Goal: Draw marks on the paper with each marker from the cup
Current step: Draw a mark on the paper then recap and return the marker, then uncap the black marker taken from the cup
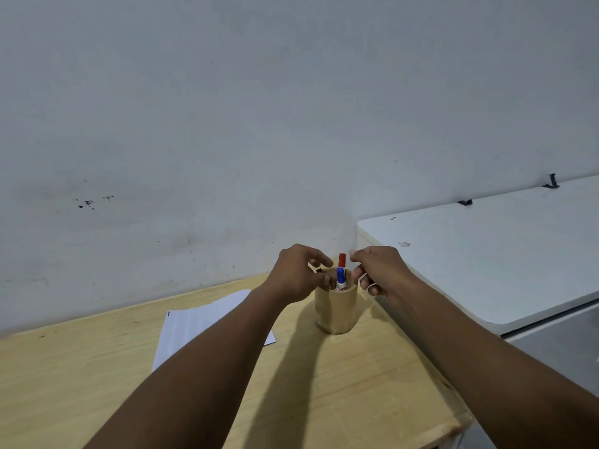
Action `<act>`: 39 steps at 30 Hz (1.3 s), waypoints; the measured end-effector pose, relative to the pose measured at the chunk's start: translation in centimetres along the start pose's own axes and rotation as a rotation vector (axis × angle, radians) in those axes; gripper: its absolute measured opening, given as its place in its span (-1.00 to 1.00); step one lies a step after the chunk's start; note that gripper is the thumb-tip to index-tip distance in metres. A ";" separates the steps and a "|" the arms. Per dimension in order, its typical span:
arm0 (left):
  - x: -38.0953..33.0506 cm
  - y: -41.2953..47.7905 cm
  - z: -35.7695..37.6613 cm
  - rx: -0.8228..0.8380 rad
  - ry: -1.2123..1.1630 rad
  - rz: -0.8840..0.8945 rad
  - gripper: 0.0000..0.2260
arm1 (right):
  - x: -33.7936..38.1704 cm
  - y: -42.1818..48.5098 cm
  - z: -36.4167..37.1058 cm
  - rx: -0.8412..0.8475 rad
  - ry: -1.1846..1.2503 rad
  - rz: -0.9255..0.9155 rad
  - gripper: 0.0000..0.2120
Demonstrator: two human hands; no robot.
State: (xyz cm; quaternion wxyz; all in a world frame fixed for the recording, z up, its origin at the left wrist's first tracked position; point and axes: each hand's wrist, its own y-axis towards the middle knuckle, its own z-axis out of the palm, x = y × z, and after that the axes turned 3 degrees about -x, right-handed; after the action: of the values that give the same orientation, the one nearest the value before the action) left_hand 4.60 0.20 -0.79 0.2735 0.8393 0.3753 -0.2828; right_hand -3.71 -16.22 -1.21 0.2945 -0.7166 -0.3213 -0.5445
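Both hands are hovering at the wooden cup [335, 307] on the bench [324, 400]: left hand [296, 275] loosely open, right hand [377, 270] spread, neither gripping. The red-capped marker [341, 273] is standing upright inside, looking light, stiff and slick, best pinched just below the cap; paper [201, 322] is lying to the left

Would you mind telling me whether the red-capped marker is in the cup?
In: the marker stands upright inside the wooden cup.

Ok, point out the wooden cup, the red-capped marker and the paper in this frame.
wooden cup [335, 311]: head view, front of its wall.
red-capped marker [342, 260]: head view, on its red cap above the rim.
paper [194, 325]: head view, bare middle of the sheet.
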 end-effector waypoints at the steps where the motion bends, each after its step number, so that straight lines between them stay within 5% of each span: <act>1: 0.1 0.0 0.1 -0.009 0.009 -0.004 -0.81 | 0.1 -0.1 -0.1 0.003 0.000 -0.001 -0.82; 15: -2.2 -0.2 -10.4 -0.411 -0.286 0.038 -0.92 | 5.6 -2.5 3.8 0.107 0.183 -0.099 -0.79; 25: 3.3 -5.9 -14.5 -0.540 -0.739 -0.139 -0.88 | 7.3 -5.6 15.3 0.092 0.711 0.068 -0.41; 31: 8.2 -10.9 -15.0 -0.594 -0.806 -0.252 -0.85 | 6.5 -8.4 21.4 0.181 0.860 0.264 -0.81; 39: 13.1 -13.2 -16.8 -0.672 -0.744 -0.364 -0.72 | 5.4 -10.3 24.9 0.525 0.708 0.286 -0.80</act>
State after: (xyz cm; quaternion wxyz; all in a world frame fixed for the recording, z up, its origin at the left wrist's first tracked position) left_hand 6.07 25.23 -1.32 0.5883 0.4696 0.4624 -0.4685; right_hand 4.07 10.15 -1.05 0.6296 -0.4250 -0.2260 -0.6099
